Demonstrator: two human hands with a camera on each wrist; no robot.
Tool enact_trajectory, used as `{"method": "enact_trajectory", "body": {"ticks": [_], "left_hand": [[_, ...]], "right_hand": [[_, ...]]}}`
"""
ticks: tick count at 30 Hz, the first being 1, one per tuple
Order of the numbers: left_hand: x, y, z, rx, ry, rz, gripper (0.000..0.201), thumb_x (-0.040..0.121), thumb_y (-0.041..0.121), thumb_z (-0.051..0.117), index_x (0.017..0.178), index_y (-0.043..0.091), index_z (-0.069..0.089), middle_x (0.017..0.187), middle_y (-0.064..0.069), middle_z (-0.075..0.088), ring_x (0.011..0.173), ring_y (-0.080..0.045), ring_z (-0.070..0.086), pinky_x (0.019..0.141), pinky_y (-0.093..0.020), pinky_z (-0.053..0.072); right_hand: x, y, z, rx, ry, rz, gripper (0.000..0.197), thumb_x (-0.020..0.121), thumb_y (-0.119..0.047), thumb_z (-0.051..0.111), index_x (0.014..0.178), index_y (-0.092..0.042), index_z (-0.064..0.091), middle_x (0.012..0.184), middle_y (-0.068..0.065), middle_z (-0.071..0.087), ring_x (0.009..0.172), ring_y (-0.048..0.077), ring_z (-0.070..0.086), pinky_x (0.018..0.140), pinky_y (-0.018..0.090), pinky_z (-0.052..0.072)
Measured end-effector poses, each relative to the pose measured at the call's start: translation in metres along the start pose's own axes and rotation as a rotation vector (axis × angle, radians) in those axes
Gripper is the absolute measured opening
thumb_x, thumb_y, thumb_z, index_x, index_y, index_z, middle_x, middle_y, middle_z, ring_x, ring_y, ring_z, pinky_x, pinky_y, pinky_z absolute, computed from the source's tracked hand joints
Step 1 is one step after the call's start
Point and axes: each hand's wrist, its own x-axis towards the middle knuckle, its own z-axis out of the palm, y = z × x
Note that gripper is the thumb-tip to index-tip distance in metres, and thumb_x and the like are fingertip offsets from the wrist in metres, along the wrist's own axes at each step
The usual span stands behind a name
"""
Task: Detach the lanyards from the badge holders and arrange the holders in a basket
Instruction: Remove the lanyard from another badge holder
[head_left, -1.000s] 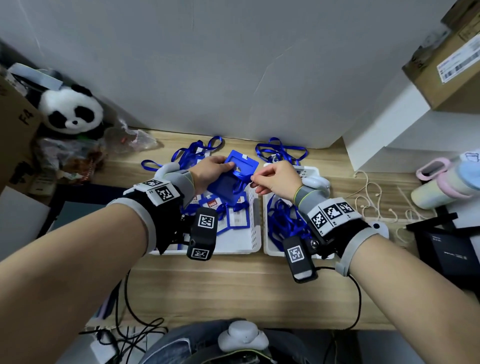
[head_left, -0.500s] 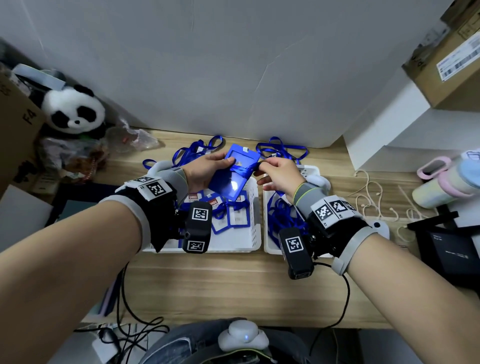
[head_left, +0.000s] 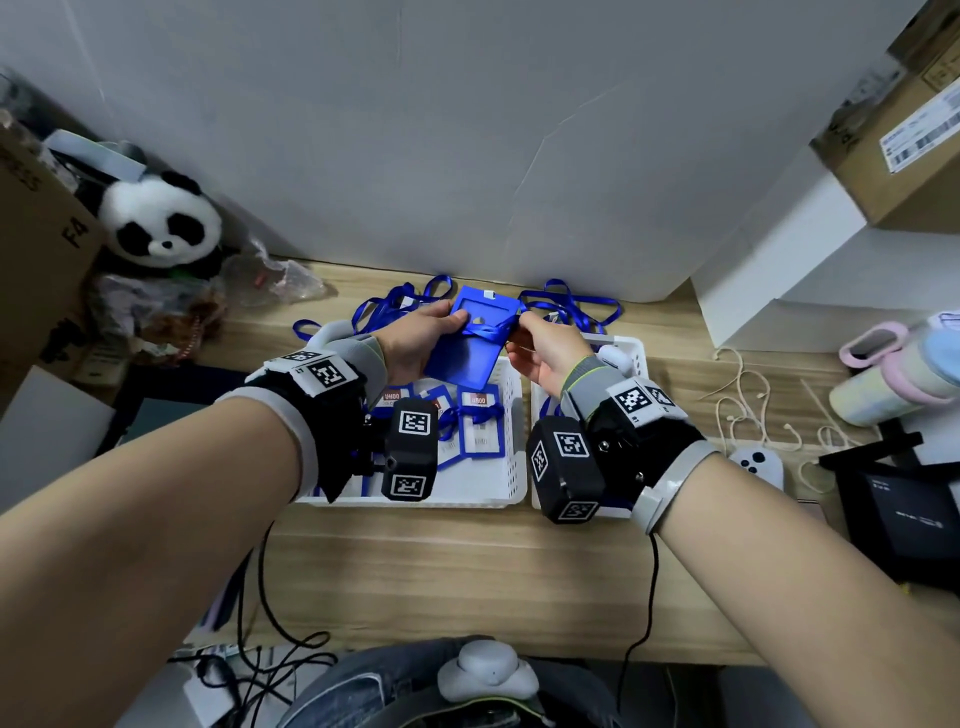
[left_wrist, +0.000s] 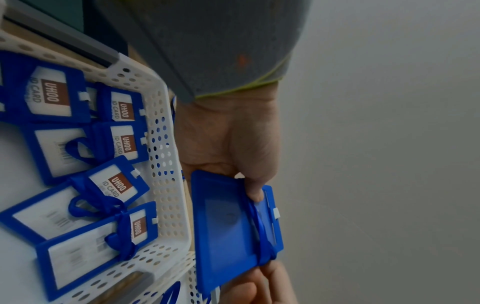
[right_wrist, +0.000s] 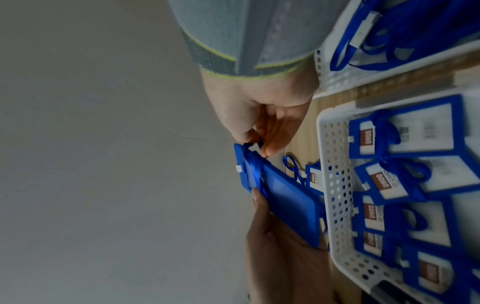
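Holder (head_left: 470, 340) lifted toward frame centre; left hand (head_left: 415, 345) grips it, right hand (head_left: 540, 348) pinches lanyard (head_left: 493, 332), still wrapped.

The wooden desk (head_left: 467, 571) carried two white perforated baskets side by side: the left basket (head_left: 511, 415) and the right basket (head_left: 636, 358). Loose blue lanyards (head_left: 571, 304) lay behind them; a panda toy (head_left: 161, 223) stood at the far left
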Motion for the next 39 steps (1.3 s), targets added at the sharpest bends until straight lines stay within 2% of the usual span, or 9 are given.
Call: {"method": "enact_trajectory", "body": {"ticks": [4, 9, 13, 18, 24, 27, 33, 37, 39], "left_hand": [[-0.001, -0.002, -0.008, -0.039, -0.025, -0.02, 0.012, 0.098, 0.018, 0.044, 0.097, 0.02, 0.056, 0.076, 0.003, 0.071, 0.057, -0.007, 0.067, 0.06, -0.023, 0.056], [-0.006, -0.002, -0.011, -0.024, -0.028, -0.053, 0.013, 0.098, 0.019, 0.044, 0.096, 0.023, 0.056, 0.075, 0.002, 0.07, 0.056, -0.007, 0.067, 0.056, -0.022, 0.056], [-0.008, -0.003, -0.009, 0.044, 0.043, -0.081, 0.028, 0.098, 0.02, 0.045, 0.126, 0.018, 0.047, 0.085, -0.001, 0.064, 0.055, -0.007, 0.065, 0.05, -0.02, 0.055], [-0.001, 0.002, -0.009, 0.211, 0.132, -0.071, 0.049, 0.097, 0.023, 0.047, 0.142, 0.009, 0.033, 0.12, -0.011, 0.057, 0.088, -0.016, 0.06, 0.072, -0.024, 0.051], [0.005, 0.003, -0.016, 0.201, 0.118, -0.084, 0.039, 0.099, 0.023, 0.044, 0.135, 0.008, 0.042, 0.091, -0.005, 0.058, 0.078, -0.014, 0.059, 0.072, -0.026, 0.051], [0.006, 0.004, -0.014, 0.148, 0.07, -0.077, 0.039, 0.098, 0.024, 0.045, 0.136, 0.014, 0.041, 0.094, -0.004, 0.06, 0.075, -0.012, 0.06, 0.058, -0.021, 0.055], [0.005, 0.007, -0.012, 0.164, -0.055, -0.028, 0.038, 0.096, 0.024, 0.049, 0.133, 0.016, 0.046, 0.094, -0.002, 0.061, 0.076, -0.011, 0.059, 0.056, -0.02, 0.055], [0.001, 0.01, -0.024, 0.323, -0.144, 0.02, 0.019, 0.084, 0.033, 0.06, 0.101, 0.026, 0.065, 0.105, -0.004, 0.063, 0.089, -0.015, 0.062, 0.072, -0.025, 0.054], [-0.003, 0.012, -0.026, 0.45, -0.173, 0.045, 0.035, 0.071, 0.042, 0.068, 0.106, 0.034, 0.066, 0.123, -0.003, 0.058, 0.109, -0.018, 0.058, 0.092, -0.034, 0.051]], "right_hand": [[0.0, 0.0, 0.004, 0.03, -0.023, 0.024, 0.02, 0.092, -0.014, 0.052, 0.072, -0.013, 0.056, 0.062, 0.0, 0.054, 0.045, 0.005, 0.05, 0.04, 0.013, 0.045], [0.001, 0.001, 0.009, 0.092, -0.039, 0.09, 0.025, 0.095, -0.013, 0.049, 0.07, -0.01, 0.054, 0.064, 0.002, 0.052, 0.033, 0.003, 0.048, 0.036, 0.013, 0.044], [0.003, 0.004, 0.009, 0.031, -0.071, 0.113, 0.022, 0.096, -0.012, 0.046, 0.076, -0.008, 0.053, 0.067, 0.004, 0.054, 0.035, 0.005, 0.052, 0.036, 0.015, 0.045], [0.003, 0.003, 0.003, -0.417, -0.181, -0.136, 0.019, 0.092, -0.002, 0.049, 0.106, -0.015, 0.05, 0.088, 0.001, 0.061, 0.066, 0.011, 0.059, 0.044, 0.018, 0.048], [0.008, 0.003, 0.001, -0.629, -0.103, -0.278, 0.011, 0.093, -0.018, 0.054, 0.091, -0.011, 0.061, 0.089, 0.01, 0.066, 0.053, 0.01, 0.058, 0.042, 0.017, 0.045], [0.011, 0.004, 0.004, -0.521, -0.074, -0.241, 0.02, 0.096, -0.016, 0.042, 0.087, -0.014, 0.06, 0.082, 0.008, 0.067, 0.052, 0.014, 0.059, 0.041, 0.019, 0.045], [0.022, -0.008, -0.001, -0.002, -0.017, 0.111, 0.039, 0.1, -0.024, 0.031, 0.074, -0.008, 0.055, 0.049, 0.001, 0.065, 0.038, 0.011, 0.059, 0.042, 0.016, 0.047], [0.023, -0.012, -0.016, -0.248, -0.177, 0.14, 0.016, 0.095, -0.025, 0.048, 0.091, -0.015, 0.061, 0.081, 0.001, 0.066, 0.07, 0.013, 0.062, 0.056, 0.021, 0.051], [0.022, -0.011, -0.015, -0.315, -0.238, 0.08, 0.017, 0.094, -0.028, 0.05, 0.106, -0.019, 0.06, 0.099, 0.0, 0.064, 0.084, 0.013, 0.063, 0.062, 0.025, 0.052]]}}
